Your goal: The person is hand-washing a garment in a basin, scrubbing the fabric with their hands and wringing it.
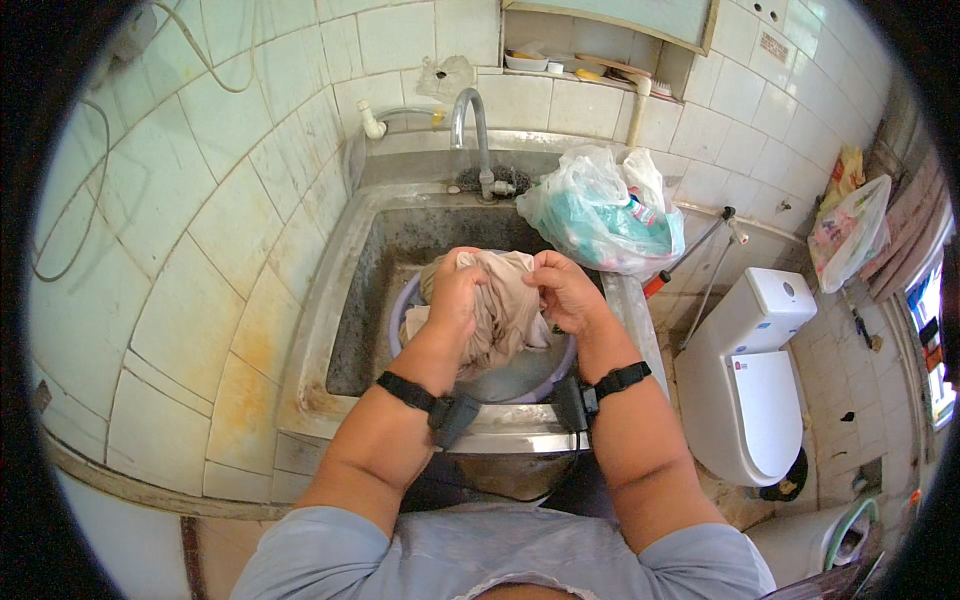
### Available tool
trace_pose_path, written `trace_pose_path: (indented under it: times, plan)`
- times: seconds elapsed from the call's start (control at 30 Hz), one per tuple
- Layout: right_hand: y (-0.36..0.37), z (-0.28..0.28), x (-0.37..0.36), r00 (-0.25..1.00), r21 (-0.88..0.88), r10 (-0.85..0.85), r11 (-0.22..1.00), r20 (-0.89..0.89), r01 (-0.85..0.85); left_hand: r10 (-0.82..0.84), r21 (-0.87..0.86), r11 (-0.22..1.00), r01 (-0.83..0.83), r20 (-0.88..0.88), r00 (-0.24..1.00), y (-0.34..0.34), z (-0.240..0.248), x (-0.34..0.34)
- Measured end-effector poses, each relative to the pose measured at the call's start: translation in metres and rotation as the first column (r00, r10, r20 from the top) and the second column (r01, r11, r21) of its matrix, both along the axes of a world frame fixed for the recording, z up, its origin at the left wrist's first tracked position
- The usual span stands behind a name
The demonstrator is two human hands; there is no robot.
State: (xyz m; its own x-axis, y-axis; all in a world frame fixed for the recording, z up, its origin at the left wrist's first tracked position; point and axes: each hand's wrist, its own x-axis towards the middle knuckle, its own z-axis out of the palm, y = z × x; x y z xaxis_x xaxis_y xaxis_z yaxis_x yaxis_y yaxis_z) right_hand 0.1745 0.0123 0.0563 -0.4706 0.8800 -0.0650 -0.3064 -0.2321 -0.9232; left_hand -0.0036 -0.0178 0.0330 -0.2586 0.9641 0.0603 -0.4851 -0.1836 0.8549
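A wet-looking beige cloth garment (500,315) hangs bunched between my two hands over a purple-rimmed basin (545,390). My left hand (458,300) is closed on its upper left side. With fingers pinched, my right hand (568,290) grips the cloth's upper right edge. Cloudy water (510,382) shows in the near part of the basin, and the garment's lower folds hang down into it. The basin stands inside a stained metal sink (312,370). How far the cloth reaches under the water is hidden.
A curved faucet (462,125) rises behind the basin. At the sink's back right corner sits a stuffed clear plastic bag (605,215). A white toilet (765,400) stands to the right, beyond a red-and-black handle (657,283). Tiled wall (190,300) borders the sink's left side.
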Motion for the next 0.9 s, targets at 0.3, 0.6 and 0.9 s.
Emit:
trace_pose_path:
  times: [0.3, 0.6, 0.9]
  plan:
    - [0.001, -0.002, 0.003, 0.999, 0.004, 0.013, 1.000, 0.037, -0.013, 0.139, -0.056, 0.989, -0.140, -0.017, 0.990, 0.005, -0.006, 0.004]
    - [-0.004, -0.009, -0.010, 0.962, 0.185, -0.059, 0.983, 0.267, 0.009, 0.199, -0.034, 0.978, -0.204, -0.112, 0.974, -0.001, -0.002, 0.013]
    - [0.016, -0.010, 0.010, 0.869, 0.199, -0.443, 0.893, 0.223, 0.404, 0.200, -0.029, 0.976, -0.214, -0.254, 0.946, 0.009, -0.011, -0.003]
